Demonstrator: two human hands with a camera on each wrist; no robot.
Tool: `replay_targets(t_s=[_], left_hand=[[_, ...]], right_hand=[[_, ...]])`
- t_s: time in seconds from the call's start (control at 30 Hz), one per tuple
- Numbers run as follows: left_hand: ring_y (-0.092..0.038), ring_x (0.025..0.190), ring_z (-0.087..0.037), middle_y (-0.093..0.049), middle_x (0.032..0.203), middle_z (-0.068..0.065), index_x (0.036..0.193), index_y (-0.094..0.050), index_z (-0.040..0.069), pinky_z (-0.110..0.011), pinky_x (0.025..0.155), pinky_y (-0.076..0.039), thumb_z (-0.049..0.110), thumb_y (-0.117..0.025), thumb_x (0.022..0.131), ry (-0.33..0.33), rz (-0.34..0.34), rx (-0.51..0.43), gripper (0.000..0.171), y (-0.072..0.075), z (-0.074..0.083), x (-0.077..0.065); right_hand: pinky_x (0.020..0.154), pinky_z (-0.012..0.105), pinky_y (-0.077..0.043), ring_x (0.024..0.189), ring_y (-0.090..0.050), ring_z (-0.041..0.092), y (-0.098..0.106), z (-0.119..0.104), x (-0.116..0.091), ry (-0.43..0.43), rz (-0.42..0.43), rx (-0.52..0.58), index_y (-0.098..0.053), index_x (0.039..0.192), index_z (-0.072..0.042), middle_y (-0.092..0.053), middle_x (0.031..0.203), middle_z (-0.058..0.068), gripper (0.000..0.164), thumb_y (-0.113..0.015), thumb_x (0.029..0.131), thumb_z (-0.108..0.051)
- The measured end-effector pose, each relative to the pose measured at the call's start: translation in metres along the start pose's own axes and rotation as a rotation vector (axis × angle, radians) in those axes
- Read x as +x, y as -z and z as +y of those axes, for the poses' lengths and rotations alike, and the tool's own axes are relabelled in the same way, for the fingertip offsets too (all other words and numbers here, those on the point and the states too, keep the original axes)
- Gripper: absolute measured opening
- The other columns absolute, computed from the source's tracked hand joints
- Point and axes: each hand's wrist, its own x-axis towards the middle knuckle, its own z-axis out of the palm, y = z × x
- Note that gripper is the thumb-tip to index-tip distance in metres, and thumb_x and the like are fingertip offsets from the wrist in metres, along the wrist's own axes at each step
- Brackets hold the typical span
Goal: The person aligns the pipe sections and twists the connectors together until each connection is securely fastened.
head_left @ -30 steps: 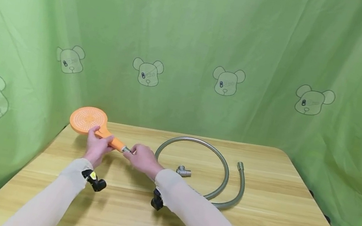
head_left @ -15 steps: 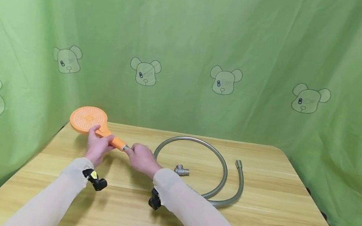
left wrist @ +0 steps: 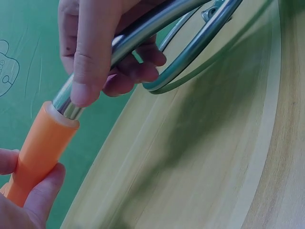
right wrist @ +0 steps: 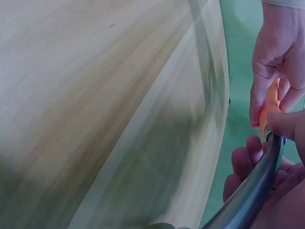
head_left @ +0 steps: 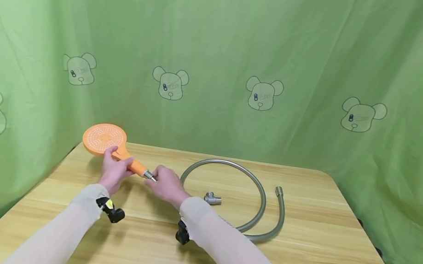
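Note:
An orange shower head (head_left: 104,138) with a round, dotted face is raised over the back left of the table. My left hand (head_left: 114,172) grips its handle (left wrist: 40,148), thumb on top. At the handle's lower end my right hand (head_left: 168,185) pinches the metal end of a silver shower hose (left wrist: 157,28), right at the handle's opening. In the right wrist view the hose (right wrist: 252,191) runs back through the right palm, its fingers curled beside it. From there the hose loops over the table, and its other end (head_left: 279,192) lies free at the right.
A small chrome tee fitting (head_left: 213,198) lies inside the hose loop on the wooden table (head_left: 325,254). A green curtain (head_left: 213,118) with bear-head prints hangs close behind the table and along both sides.
The right fingers have shifted slightly around the hose end at the handle, so more of the metal shows now. The left hand and shower head stay nearly in place.

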Motion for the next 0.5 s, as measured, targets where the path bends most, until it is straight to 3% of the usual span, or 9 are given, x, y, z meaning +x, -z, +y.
replay_targets(t_s=[0.13,0.33,0.5], left_hand=[[-0.057,0.120,-0.038,-0.025,0.156,-0.030,0.159,-0.009,0.019,-0.030,0.090,-0.059,-0.005,-0.054,0.098,-0.008,-0.001,0.006,0.080,-0.0010,0.0013,0.0001],[-0.059,0.115,-0.036,-0.027,0.155,-0.030,0.159,-0.010,0.019,-0.029,0.087,-0.060,-0.004,-0.054,0.098,-0.010,-0.006,0.014,0.079,-0.0015,0.0028,-0.0003],[-0.056,0.121,-0.039,-0.024,0.157,-0.030,0.159,-0.009,0.018,-0.031,0.089,-0.060,-0.006,-0.053,0.097,-0.015,-0.005,0.008,0.079,-0.0014,0.0032,-0.0012]], right_hand=[[0.046,0.025,-0.039,0.055,-0.047,0.010,0.0000,-0.0024,0.0010,-0.018,-0.005,-0.014,-0.061,0.087,-0.016,-0.058,0.072,-0.002,0.025,-0.062,0.099,-0.038],[0.044,0.024,-0.036,0.052,-0.048,0.012,0.0015,-0.0028,0.0029,-0.096,-0.086,0.109,-0.069,0.086,-0.014,-0.070,0.073,0.006,0.043,-0.046,0.105,-0.044],[0.050,0.024,-0.041,0.059,-0.053,0.012,0.0054,-0.0028,0.0026,-0.052,-0.076,0.072,-0.067,0.096,-0.010,-0.071,0.080,0.006,0.036,-0.061,0.098,-0.045]])
